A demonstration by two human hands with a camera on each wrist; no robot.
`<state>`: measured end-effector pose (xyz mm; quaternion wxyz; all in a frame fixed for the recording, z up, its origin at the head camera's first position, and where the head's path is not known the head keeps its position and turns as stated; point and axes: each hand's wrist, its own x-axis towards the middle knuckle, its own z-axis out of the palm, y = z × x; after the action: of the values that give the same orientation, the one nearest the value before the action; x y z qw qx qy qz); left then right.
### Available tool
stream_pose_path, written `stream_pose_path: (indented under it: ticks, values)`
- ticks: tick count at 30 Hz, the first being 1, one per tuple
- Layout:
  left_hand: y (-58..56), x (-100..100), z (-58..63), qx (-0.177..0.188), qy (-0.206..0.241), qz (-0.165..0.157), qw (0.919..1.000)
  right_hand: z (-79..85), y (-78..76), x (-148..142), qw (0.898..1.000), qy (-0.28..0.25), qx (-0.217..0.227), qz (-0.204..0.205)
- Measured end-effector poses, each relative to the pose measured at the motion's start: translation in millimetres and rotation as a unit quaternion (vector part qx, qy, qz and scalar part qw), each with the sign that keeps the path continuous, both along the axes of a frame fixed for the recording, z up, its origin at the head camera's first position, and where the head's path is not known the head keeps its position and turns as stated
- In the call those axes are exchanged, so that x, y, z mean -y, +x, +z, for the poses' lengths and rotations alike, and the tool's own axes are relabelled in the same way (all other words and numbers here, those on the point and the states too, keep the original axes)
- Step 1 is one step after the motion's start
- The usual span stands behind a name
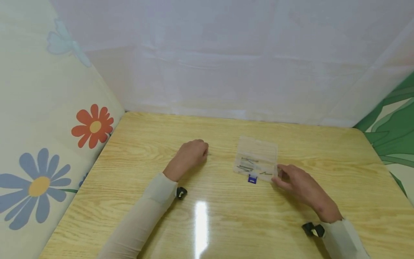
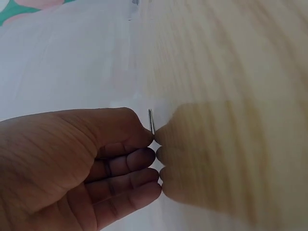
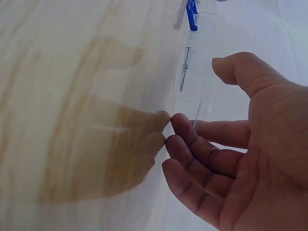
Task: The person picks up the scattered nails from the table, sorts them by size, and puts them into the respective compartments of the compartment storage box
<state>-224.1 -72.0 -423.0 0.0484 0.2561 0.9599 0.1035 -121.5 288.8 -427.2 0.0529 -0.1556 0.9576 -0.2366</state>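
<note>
A clear plastic box (image 1: 258,146) with a blue latch (image 1: 252,179) lies on the table, right of the middle in the head view. Several thin metal nails (image 1: 245,168) show inside it. My left hand (image 1: 191,155) is low over the table, to the left of the box. Between its thumb and fingers it pinches a thin nail (image 2: 151,120), whose end sticks out past the thumb. At the box's right side, my right hand (image 1: 302,185) has its fingers loosely bent by the wall. In the right wrist view its thumb (image 3: 238,67) stands apart from them.
The wood-grain table (image 1: 155,129) meets a white cloth backdrop (image 1: 207,72) at its far edge. A flower-printed panel (image 1: 26,118) stands along the left, and a green leaf-printed one (image 1: 392,133) along the right. Light glares on the tabletop near the front.
</note>
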Motion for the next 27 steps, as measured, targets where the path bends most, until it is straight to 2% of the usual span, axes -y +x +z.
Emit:
stream_pose_path:
  ticks: [14,27]
  values:
    - [-3.5,2.2,0.2,0.026,0.022,-0.030,0.9989,-0.9,0.1,0.3,1.000,0.005,-0.009,0.003]
    - [-2.4,0.8,4.3,0.002,0.009,-0.030,0.9995,-0.4,-0.5,0.1,1.000,0.002,0.003,-0.005]
